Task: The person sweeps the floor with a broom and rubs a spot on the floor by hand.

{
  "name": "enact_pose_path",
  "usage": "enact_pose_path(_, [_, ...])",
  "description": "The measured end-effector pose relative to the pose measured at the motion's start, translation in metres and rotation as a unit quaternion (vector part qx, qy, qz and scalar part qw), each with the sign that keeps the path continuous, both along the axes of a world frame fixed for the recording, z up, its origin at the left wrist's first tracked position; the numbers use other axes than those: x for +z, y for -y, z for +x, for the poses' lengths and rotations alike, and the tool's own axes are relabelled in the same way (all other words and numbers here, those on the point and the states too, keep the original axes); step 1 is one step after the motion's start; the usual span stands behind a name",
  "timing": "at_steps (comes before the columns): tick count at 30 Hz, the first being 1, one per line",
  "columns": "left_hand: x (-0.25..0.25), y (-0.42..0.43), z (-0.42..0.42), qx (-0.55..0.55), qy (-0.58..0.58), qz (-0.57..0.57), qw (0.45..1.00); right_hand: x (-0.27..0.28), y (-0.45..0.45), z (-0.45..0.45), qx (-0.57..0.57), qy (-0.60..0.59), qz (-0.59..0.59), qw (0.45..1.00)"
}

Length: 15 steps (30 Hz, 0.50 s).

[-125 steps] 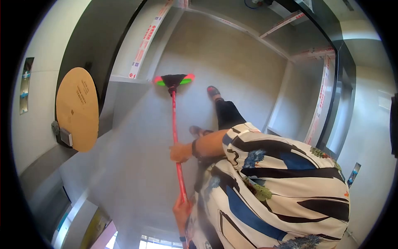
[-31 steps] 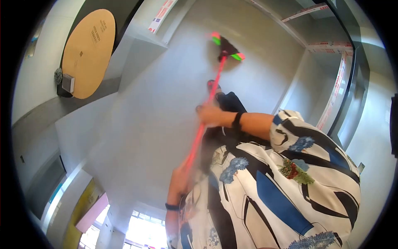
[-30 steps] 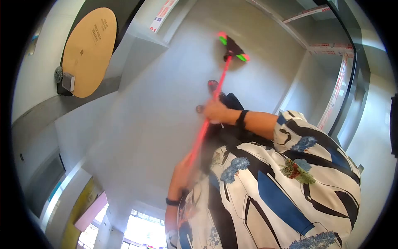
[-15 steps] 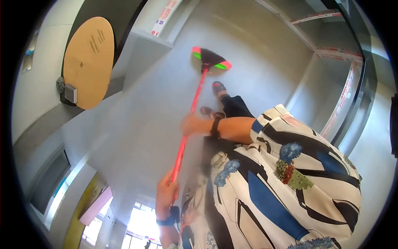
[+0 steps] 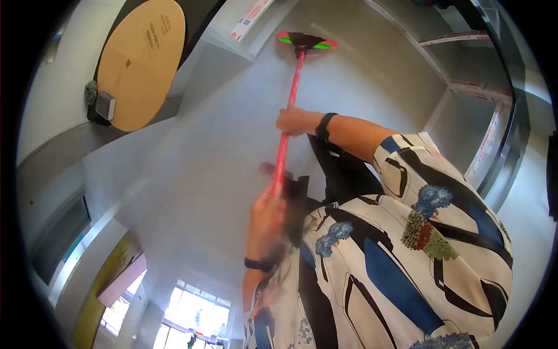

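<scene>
A broom [image 5: 307, 41] with dark bristles, pink ends and green stripes rests against the grey floor near the top of the view. Its pink handle runs down toward my body. My right hand [image 5: 295, 121] is closed around the middle of the handle, with a dark band on the wrist. Lower down, near the handle's end, my left hand [image 5: 267, 218] wraps it too, slightly blurred, with another dark wristband. The tip of the handle is hidden behind that hand and my patterned shirt [image 5: 401, 250].
White cabinet frames with printed tape [image 5: 479, 90] stand at the right. A cabinet corner [image 5: 235, 49] juts out near the broom head. At the left are a large brown round board [image 5: 139, 70] and a small grey box [image 5: 105, 105]. A bright window [image 5: 195, 308] shows below.
The broom has been pushed farther away, its head moving upward and slightly right toward the cabinet corner. Both hands have moved up and right with the handle, keeping their grip.
</scene>
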State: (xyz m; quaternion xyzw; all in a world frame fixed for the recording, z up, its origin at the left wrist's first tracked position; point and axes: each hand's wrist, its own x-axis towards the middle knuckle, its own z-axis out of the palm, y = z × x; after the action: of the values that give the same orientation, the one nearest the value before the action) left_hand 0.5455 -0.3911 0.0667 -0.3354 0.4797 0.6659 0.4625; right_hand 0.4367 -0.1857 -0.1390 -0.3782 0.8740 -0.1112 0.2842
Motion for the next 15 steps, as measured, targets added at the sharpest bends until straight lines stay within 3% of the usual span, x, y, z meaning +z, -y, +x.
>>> enact_pose_path(4, [-0.014, 0.008, 0.045, 0.0, -0.012, -0.013, 1.0, -0.022, 0.018, 0.049, -0.004, -0.054, -0.036, 0.998])
enact_pose_path(5, [-0.026, 0.028, 0.083, -0.144, -0.119, -0.096, 0.978, -0.03, 0.028, 0.072, -0.005, -0.048, -0.069, 0.996])
enact_pose_path(6, [-0.014, 0.027, 0.105, -0.179, -0.125, -0.142, 0.965, -0.032, 0.036, 0.099, -0.008, -0.041, -0.1, 0.994])
enact_pose_path(7, [-0.002, 0.027, 0.127, -0.214, -0.128, -0.188, 0.95, -0.014, 0.044, 0.123, -0.005, -0.036, -0.096, 0.995])
enact_pose_path(8, [0.028, 0.013, 0.138, -0.144, -0.03, -0.194, 0.97, 0.003, 0.048, 0.149, -0.005, -0.026, -0.092, 0.995])
enact_pose_path(9, [0.038, 0.004, 0.163, -0.143, -0.039, -0.195, 0.969, 0.018, 0.042, 0.175, 0.021, -0.063, -0.088, 0.994])
enact_pose_path(11, [0.051, 0.009, 0.193, -0.251, -0.149, -0.224, 0.93, 0.05, 0.036, 0.198, 0.036, -0.091, -0.078, 0.992])
enact_pose_path(13, [0.055, 0.013, 0.189, -0.219, -0.111, -0.206, 0.947, 0.083, 0.032, 0.187, 0.023, 0.141, -0.022, 0.989])
enact_pose_path(15, [0.067, 0.031, 0.142, -0.161, -0.086, -0.2, 0.963, 0.055, 0.056, 0.164, 0.018, 0.095, -0.054, 0.994])
